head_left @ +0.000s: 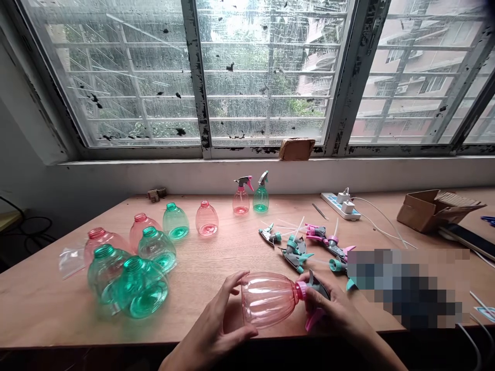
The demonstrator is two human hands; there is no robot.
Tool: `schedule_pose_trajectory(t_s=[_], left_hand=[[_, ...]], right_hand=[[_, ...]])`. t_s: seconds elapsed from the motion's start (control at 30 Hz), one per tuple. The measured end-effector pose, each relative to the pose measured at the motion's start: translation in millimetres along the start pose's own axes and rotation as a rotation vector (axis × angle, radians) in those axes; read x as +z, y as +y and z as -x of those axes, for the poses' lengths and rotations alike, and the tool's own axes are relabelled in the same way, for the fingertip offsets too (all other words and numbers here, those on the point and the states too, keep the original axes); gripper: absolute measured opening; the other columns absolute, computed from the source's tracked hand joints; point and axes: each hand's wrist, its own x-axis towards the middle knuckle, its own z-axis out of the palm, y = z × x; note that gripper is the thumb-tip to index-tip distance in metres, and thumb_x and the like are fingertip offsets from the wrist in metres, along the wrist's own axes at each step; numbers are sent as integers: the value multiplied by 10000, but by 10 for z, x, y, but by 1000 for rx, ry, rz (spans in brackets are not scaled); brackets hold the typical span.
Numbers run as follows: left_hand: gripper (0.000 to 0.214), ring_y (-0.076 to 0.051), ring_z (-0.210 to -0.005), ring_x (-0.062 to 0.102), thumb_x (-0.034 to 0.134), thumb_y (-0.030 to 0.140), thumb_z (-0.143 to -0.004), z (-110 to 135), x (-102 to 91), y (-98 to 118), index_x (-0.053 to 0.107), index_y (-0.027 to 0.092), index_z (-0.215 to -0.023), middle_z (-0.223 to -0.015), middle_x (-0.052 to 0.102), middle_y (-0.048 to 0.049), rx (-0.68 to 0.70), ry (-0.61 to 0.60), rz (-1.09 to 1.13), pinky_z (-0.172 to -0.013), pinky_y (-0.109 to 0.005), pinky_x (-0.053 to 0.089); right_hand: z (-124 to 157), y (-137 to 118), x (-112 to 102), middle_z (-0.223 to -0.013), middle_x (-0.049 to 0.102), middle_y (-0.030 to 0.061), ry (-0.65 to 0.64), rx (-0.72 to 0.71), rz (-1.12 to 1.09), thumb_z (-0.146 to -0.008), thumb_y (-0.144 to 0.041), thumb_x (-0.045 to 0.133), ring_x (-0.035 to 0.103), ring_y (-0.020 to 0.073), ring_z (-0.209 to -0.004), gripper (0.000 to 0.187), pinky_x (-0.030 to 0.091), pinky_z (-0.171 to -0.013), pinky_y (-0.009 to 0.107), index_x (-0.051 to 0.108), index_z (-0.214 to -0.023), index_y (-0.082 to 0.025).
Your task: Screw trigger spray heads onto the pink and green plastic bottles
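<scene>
A clear pink spray bottle lies on its side above the table's front edge, its base to the left. My left hand spans that base, thumb below and fingers above. At the neck, my right hand grips the grey and pink trigger head, which sits on the bottle's mouth; the fingers partly cover it. Just beyond my right hand lie several loose trigger heads, among them a green and grey one and a pink and grey one.
Topless bottles stand at the left, including a green one and a pink one. Two bottles with heads, one pink and one green, stand by the wall. A power strip and cardboard box are at the right.
</scene>
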Motion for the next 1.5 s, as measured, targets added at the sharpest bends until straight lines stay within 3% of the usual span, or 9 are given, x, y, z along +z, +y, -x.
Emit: schedule_pose_trajectory(t_s=[0.3,0.5,0.7,0.8,0.93,1.03,1.2,1.37,1.5], left_hand=[[827,-360,-1416,483,793,371,-864,-13,38,-59,336,357,-1554,-1573,478,-101,117,34,-60,-1204,-473,389],[818,-354,-1391,533,826,451,-835,-26,73,-68,387,378,-1521,-1526,550,-92,165,76,-148,-1186,-446,426],[805,-350,-1334,588,768,511,-875,-36,120,-110,347,336,-1539,-1470,578,-139,300,152,-293,-1118,-454,504],[786,-340,-1338,581,742,480,-904,-42,132,-100,327,298,-1546,-1464,571,-151,341,161,-350,-1113,-464,513],[803,-324,-1344,577,768,349,-876,-65,134,-46,320,289,-1540,-1473,561,-140,270,141,-354,-1115,-453,524],[815,-321,-1349,582,778,329,-866,-72,132,-10,313,316,-1536,-1500,555,-121,234,146,-351,-1099,-447,546],[805,-307,-1272,656,790,360,-874,-56,114,38,301,349,-1514,-1483,584,-99,65,144,-324,-1070,-452,570],[775,-314,-1350,588,797,350,-872,-48,97,61,300,348,-1467,-1519,543,-113,6,67,-292,-1126,-498,511],[800,-336,-1351,571,798,368,-866,-38,88,66,306,333,-1496,-1511,546,-126,17,7,-322,-1114,-511,509]], right_hand=[[12,40,7,-600,667,-25,-35,8,-77,-843,-605,742,605,161,-502,482,506,-505,271,607,-1049,-191],[-16,87,-19,-492,602,-61,-39,60,-63,-888,-632,679,511,109,-364,497,284,-368,187,571,-1080,-187],[-64,88,1,-477,592,-76,-21,19,-92,-873,-614,701,547,132,-379,488,489,-420,246,591,-1058,-177],[-93,92,-5,-473,605,-70,-24,43,-104,-878,-604,702,564,131,-360,472,428,-368,207,604,-1057,-179],[-121,95,-31,-500,647,-45,-19,90,-141,-866,-596,730,524,82,-326,457,271,-316,129,627,-1023,-180],[-110,85,-43,-554,677,-27,-1,73,-246,-871,-589,731,535,85,-345,432,361,-328,140,639,-1011,-191],[-25,66,-46,-897,750,79,19,-72,-428,-901,-631,661,695,184,-672,447,528,-484,230,708,-1048,-211],[28,163,-100,-1053,753,131,10,-235,-206,-790,-652,761,669,238,-740,526,556,-604,327,739,-1102,-229],[91,291,-176,-791,764,95,-43,-210,34,-715,-728,754,690,296,-692,521,581,-752,444,790,-909,-246]])
